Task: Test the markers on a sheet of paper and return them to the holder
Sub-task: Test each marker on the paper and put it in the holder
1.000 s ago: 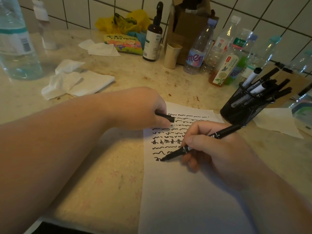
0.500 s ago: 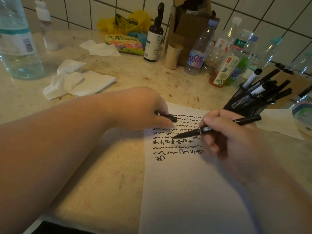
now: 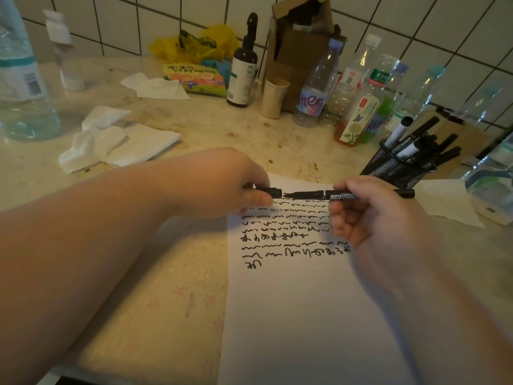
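A: What was the biggest thing there?

B: A pale speckled stone counter point(image 3: 172, 273). On it lay a big white sheet of paper point(image 3: 299, 315) with rows of black squiggles near its top

A: And next?

B: A black wire mesh holder point(image 3: 388, 165) stood past the paper's far right corner, full of black markers leaning to the right

A: What were the hands doing?

B: The right hand point(image 3: 372, 215) was closed around a thin black marker point(image 3: 313, 195), held flat over the top squiggles, its tip pointing left. The left hand point(image 3: 224, 184) pinched a small black cap point(image 3: 270, 191). The tip and the cap's open end were almost touching, with a tiny gap between them
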Action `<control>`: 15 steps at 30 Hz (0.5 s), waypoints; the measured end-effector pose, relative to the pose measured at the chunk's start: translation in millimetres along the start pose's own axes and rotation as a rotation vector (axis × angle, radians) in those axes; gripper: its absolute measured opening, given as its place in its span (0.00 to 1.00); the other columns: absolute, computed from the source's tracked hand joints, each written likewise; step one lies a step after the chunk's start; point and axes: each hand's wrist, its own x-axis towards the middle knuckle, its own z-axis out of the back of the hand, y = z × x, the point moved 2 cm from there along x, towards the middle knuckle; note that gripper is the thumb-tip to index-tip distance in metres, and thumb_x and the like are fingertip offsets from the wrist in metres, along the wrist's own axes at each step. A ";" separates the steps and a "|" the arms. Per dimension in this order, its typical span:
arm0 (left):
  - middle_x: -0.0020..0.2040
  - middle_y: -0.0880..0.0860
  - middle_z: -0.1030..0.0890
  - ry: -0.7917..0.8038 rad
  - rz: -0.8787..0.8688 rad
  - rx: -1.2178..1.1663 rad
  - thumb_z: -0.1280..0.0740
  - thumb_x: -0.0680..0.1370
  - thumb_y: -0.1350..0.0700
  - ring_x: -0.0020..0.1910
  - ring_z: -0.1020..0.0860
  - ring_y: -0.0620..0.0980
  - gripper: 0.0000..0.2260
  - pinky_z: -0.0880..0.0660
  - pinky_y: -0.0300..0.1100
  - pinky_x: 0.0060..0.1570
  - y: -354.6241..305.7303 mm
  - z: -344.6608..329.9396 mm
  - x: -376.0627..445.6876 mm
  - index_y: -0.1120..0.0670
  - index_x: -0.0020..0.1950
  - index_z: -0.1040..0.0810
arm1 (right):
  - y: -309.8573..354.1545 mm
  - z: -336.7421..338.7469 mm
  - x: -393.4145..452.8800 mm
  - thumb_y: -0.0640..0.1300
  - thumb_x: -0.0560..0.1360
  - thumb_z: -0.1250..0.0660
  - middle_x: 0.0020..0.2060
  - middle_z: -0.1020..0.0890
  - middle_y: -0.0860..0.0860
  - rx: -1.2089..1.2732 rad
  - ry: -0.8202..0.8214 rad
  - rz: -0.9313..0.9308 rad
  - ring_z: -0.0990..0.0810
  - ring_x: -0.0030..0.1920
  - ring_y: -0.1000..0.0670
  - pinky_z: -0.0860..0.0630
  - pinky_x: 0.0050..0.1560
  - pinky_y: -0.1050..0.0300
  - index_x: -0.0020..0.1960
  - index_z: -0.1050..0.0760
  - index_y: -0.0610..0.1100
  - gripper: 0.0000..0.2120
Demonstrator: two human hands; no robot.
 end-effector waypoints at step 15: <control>0.41 0.41 0.22 -0.022 -0.059 -0.011 0.38 0.80 0.44 0.42 0.26 0.39 0.08 0.32 0.37 0.39 -5.6 -0.2 -0.8 0.42 0.55 0.22 | 3.5 -4.2 -6.6 0.41 0.64 0.27 0.35 0.14 0.39 -0.175 0.133 -0.045 0.19 0.30 0.49 0.21 0.30 0.61 0.41 0.15 0.38 0.07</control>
